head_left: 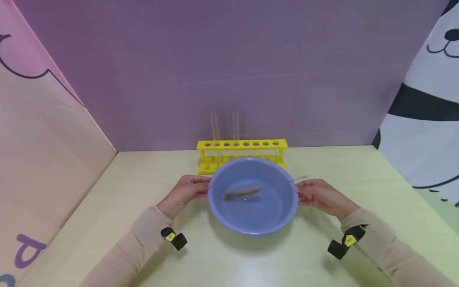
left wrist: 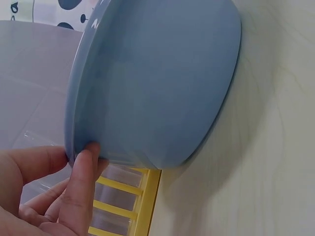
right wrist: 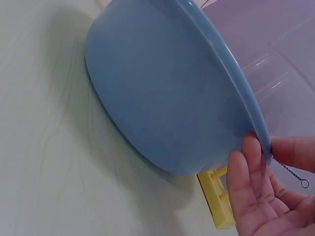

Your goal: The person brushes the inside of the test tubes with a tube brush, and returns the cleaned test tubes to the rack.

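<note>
Both hands hold a round blue basin (head_left: 252, 223) by its rim from opposite sides. My left hand (head_left: 183, 194) pinches the left rim, thumb over the edge and fingers under it, as the left wrist view shows. On the right side, my right hand (head_left: 320, 196) grips the rim in the same manner. A bottle-type brush with brownish bristles (head_left: 242, 193) lies inside the basin, which seems to contain some clear water. Its twisted wire handle (right wrist: 290, 171) leans over the right rim beside the right thumb and ends in a small loop.
Behind the basin stands a yellow test tube rack (head_left: 242, 144), its lower front partly hidden. Two clear test tubes (head_left: 214, 126) rise upright from its left half. A purple backdrop (head_left: 236, 59) closes off the back of the pale table (head_left: 150, 179), with printed panels at both sides.
</note>
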`<action>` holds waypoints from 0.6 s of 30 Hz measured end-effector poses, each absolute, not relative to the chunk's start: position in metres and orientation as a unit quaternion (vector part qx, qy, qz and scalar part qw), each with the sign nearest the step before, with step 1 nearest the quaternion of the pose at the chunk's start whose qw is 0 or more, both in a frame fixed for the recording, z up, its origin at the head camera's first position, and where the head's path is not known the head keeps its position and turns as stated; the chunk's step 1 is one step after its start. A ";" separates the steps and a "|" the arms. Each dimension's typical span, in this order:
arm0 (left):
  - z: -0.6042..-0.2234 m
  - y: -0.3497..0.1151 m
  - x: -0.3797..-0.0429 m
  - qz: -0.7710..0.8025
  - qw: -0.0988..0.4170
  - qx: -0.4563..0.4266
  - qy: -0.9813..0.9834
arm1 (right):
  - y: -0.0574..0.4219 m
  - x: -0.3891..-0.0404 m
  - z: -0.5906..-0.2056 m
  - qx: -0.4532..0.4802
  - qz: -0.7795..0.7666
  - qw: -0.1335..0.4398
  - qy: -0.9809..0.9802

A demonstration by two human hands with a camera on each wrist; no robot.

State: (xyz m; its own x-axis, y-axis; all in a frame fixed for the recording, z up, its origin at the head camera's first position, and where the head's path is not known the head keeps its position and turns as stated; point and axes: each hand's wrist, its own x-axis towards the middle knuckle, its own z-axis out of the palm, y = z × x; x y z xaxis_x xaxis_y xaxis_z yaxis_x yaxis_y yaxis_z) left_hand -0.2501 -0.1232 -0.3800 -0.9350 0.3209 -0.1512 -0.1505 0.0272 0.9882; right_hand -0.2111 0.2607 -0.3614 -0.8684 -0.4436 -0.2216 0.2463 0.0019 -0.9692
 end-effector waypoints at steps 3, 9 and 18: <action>-0.380 -0.124 -0.251 0.692 0.171 0.072 0.697 | 0.263 -0.211 -0.363 -0.071 -0.681 0.227 0.693; -0.378 -0.130 -0.255 0.666 0.182 0.102 0.716 | 0.264 -0.213 -0.365 -0.065 -0.600 0.161 0.781; -0.373 -0.140 -0.265 0.602 0.184 0.135 0.765 | 0.265 -0.213 -0.356 -0.053 -0.517 0.060 0.852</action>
